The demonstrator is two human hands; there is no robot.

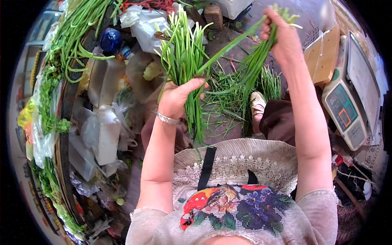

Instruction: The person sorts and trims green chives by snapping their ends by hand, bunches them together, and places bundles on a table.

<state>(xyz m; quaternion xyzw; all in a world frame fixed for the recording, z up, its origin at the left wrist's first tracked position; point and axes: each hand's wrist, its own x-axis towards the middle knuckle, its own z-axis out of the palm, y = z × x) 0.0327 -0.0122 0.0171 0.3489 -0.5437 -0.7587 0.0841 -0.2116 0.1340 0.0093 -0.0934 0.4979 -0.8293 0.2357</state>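
My left hand (179, 98) is closed around a thick bunch of garlic chives (184, 55). Their pale ends point up, and the dark leaves hang below my wrist. A bracelet circles that wrist. Up and to the right, my right hand (281, 34) grips a smaller bunch of chives (256, 67) by its pale end, with the leaves drooping down. One long leaf (230, 49) stretches between my two hands. Beneath them, loose chive leaves (228, 96) lie scattered over the floor, close to my sandal (257, 102).
A weighing scale (345, 102) stands on the right beside a tan box (322, 53). To the left are a white foam box (108, 134), plastic bags (149, 30) and a blue ball-like item (111, 40). Long green beans (83, 24) hang over a stall edge at the upper left.
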